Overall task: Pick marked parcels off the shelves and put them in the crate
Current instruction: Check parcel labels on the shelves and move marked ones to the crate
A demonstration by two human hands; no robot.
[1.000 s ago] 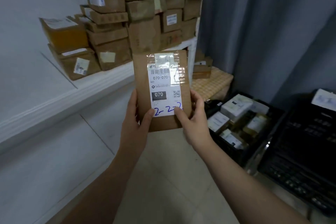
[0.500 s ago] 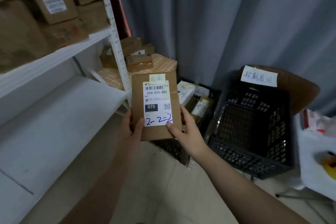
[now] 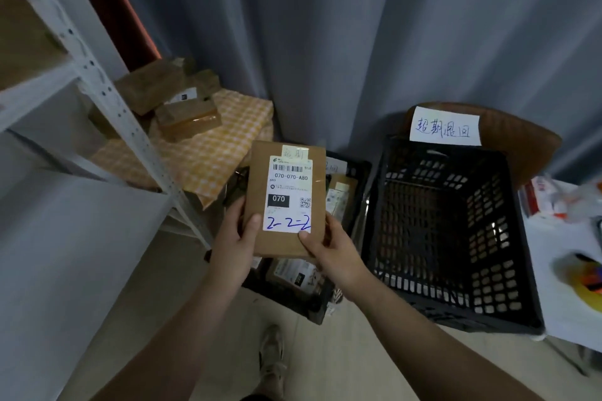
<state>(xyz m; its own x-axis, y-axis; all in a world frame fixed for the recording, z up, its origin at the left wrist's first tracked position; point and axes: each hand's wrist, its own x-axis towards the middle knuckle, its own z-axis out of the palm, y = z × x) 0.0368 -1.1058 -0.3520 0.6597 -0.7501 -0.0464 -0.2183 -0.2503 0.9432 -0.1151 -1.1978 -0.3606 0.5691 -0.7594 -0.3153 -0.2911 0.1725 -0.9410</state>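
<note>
I hold a flat brown parcel (image 3: 286, 244) upright in front of me. Its white label reads 070-070-A80 with "2-2-2" handwritten in blue. My left hand (image 3: 233, 244) grips its lower left edge, thumb on the front. My right hand (image 3: 332, 249) grips the lower right corner. Directly behind and below the parcel sits a black crate (image 3: 353, 202) holding several parcels, mostly hidden by the parcel and my hands. To the right stands a larger black crate (image 3: 452, 238), tilted toward me, with nothing visible inside and a handwritten paper sign (image 3: 444, 130) at its back.
A white metal shelf rack (image 3: 107, 98) rises on the left. Behind it, brown boxes (image 3: 182, 104) lie on a yellow checked cloth (image 3: 215, 153). A grey curtain (image 3: 358, 26) hangs behind. A white table (image 3: 563, 257) with clutter is at the right. My shoe (image 3: 272, 358) shows below.
My view has swung right, away from the stacked shelves toward the crates. The parcel stays in both hands and now hangs over the left crate; the big crate is nearer.
</note>
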